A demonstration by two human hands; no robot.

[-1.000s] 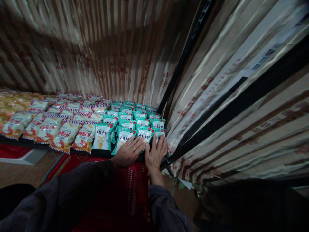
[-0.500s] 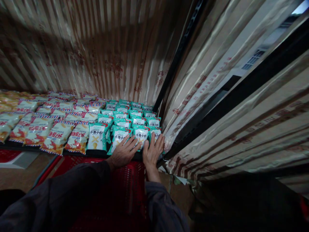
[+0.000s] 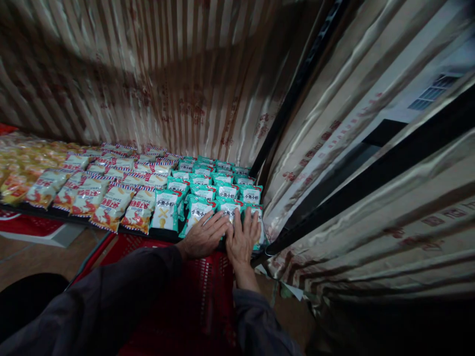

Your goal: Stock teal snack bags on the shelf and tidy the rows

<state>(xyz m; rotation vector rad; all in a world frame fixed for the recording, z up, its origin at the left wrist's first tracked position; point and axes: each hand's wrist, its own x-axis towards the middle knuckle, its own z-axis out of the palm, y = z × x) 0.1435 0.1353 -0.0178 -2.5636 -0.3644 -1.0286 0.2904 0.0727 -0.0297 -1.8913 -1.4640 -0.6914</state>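
Note:
Teal-and-white snack bags (image 3: 227, 190) stand in close rows at the right end of a black shelf (image 3: 163, 236). My left hand (image 3: 204, 236) lies with stretched fingers against the front row, partly covering the lower part of a teal bag (image 3: 198, 210). Beside it, my right hand (image 3: 241, 242) rests with fingers spread on the rightmost front bags, one teal bag (image 3: 258, 217) showing past its fingertips. Neither hand grips a bag. At the left end of the front row, another teal bag (image 3: 166, 210) stands upright, apart from my hands.
Left of the teal bags lie rows of red-and-white snack bags (image 3: 111, 202), then yellow bags (image 3: 22, 163). A red basket (image 3: 211, 296) stands below the shelf front. Black posts (image 3: 282, 123) and striped curtains (image 3: 166, 74) enclose the back and right.
The camera view has turned left, so the shelf and bags appear farther right. My hands remain against the front teal bags, the left a little closer to the right.

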